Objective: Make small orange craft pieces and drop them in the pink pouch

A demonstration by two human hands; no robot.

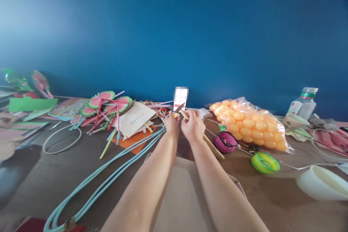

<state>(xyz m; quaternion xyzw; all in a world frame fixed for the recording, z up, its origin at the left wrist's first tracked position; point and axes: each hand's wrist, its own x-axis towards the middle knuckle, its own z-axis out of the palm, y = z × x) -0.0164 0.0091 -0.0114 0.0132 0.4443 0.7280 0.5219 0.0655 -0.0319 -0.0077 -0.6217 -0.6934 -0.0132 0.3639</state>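
Note:
Both my arms reach forward over the brown table [231, 203]. My left hand [172, 122] is closed around a small knife [179, 107], whose dark blade points up and to the right; most of its handle is hidden by the fingers. My right hand [193, 126] is closed around a wooden stick [213, 147]. One end of the stick comes out beside the blade and the other runs down to the right, under my wrist. Whether blade and stick touch, I cannot tell. Just behind my hands stands a lit phone [181, 98].
Pale blue tubes [108, 174] loop at left, near paper fans [102, 98] and a white sheet [137, 117]. To the right lie a bag of orange balls [250, 121], a purple cup [225, 141], green rings [265, 163] and a white roll [323, 183]. The blue wall [174, 32] rises behind.

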